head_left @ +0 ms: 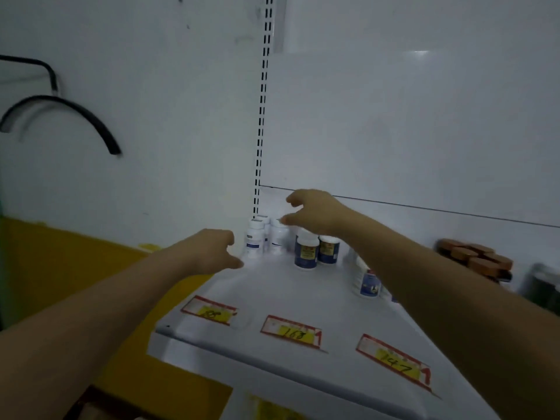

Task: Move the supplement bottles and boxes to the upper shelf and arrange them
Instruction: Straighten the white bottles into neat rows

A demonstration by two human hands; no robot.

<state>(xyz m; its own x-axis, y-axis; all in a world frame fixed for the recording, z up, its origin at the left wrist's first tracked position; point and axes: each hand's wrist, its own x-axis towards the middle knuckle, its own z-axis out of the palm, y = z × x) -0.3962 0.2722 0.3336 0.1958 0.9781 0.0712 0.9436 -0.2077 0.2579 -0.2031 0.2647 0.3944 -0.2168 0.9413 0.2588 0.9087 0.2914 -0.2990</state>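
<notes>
Reaching both empty hands at white bottles (pixel 255 237) at 12 o'clock; left hand (pixel 212 253), right hand (pixel 315 212) fingers spread. Light, rigid, smooth, likely tippy; grip mid-body

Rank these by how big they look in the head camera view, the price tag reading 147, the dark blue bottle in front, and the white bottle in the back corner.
1. Price tag reading 147, though it is nearest the camera.
2. Dark blue bottle and white bottle: they look about alike, so no ranking.
</notes>
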